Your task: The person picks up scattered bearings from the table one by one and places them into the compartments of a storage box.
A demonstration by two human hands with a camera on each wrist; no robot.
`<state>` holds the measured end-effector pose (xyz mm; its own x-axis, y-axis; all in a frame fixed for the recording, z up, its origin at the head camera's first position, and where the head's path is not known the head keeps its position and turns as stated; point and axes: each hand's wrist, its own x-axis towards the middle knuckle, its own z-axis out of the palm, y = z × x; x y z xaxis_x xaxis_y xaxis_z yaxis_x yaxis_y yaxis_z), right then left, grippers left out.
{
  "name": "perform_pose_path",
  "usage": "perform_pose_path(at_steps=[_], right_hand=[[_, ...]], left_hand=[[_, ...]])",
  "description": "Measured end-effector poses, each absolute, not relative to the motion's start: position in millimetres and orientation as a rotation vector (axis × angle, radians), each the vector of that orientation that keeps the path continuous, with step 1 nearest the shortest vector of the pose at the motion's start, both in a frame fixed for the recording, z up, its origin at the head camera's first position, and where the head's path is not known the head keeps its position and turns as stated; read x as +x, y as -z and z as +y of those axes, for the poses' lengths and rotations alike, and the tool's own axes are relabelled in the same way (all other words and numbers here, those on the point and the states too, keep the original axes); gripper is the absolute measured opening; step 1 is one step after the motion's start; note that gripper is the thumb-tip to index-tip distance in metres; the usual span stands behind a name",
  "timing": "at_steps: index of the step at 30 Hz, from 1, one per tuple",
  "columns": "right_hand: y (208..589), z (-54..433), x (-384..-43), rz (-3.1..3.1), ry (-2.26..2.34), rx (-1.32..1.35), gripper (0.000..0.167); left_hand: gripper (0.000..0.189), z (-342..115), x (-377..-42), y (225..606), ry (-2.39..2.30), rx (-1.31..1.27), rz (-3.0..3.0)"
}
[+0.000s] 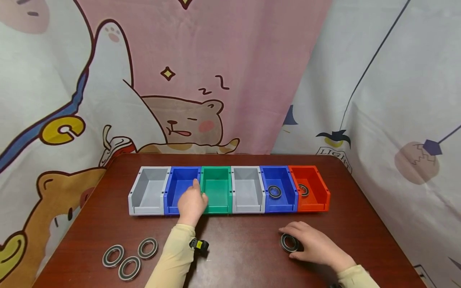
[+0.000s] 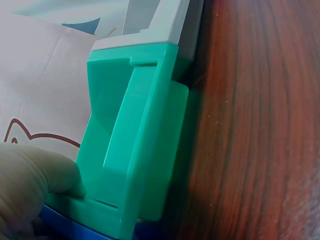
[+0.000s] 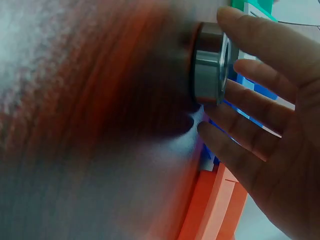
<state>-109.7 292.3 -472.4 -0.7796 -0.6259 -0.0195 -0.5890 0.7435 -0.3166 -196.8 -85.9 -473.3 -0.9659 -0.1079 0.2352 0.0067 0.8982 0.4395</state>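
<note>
My left hand (image 1: 191,203) is at the wall between a blue bin (image 1: 174,192) and the green bin (image 1: 217,200). Its thumb (image 2: 62,175) presses inside the green bin's edge, while the other fingers are on the blue side, mostly hidden. On the tabletop at the right, my right hand (image 1: 312,245) holds a metal ball bearing (image 1: 289,242) between thumb and fingers. The right wrist view shows that bearing (image 3: 210,65) edge-on, with the thumb at one side and fingertips at the other.
Grey bins (image 1: 149,210) (image 1: 248,209) share the row. A second blue bin (image 1: 281,209) and a red bin (image 1: 318,207) each contain a bearing. Three bearings (image 1: 113,256) (image 1: 129,268) (image 1: 147,248) lie at the table's left. A printed curtain (image 1: 252,80) hangs behind.
</note>
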Motion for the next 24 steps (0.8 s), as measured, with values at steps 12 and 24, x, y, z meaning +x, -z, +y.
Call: perform_pose_path(at_steps=[12, 24], right_hand=[[476.4, 286.4, -110.0, 2.875, 0.356, -1.106, 0.048], [480.1, 284.5, -111.3, 2.931, 0.380, -1.177, 0.043]], left_hand=[[0.061, -85.9, -196.7, 472.0, 0.663, 0.088, -2.822], [0.060, -85.8, -197.2, 474.3, 0.653, 0.072, -2.797]])
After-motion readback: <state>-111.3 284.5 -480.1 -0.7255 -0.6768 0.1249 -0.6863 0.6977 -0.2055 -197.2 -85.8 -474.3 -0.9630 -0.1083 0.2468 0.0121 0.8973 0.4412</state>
